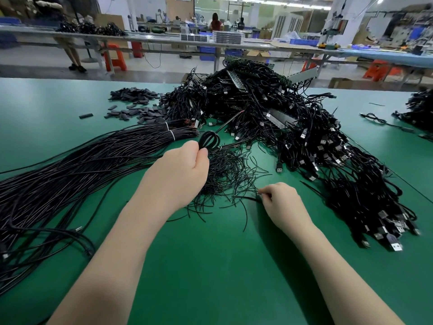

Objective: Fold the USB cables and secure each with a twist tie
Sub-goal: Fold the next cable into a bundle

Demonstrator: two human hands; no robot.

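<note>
Our left hand (187, 170) grips a folded cable (209, 140) at its base, loops up, toward 12 o'clock over the green worktop (210, 266). Our right hand (280, 200) pinches 1 twist tie (246, 198) at the edge of the tie pile (225, 177) between both hands. Straight cables (70, 172) lie at 9 o'clock, the finished heap (316, 146) at 2.

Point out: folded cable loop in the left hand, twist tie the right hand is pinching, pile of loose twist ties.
folded cable loop (209, 138), head view, on the coil above the fingers.
twist tie (248, 198), head view, on the strand left of the fingertips.
pile of loose twist ties (228, 172), head view, on its dense middle.
</note>
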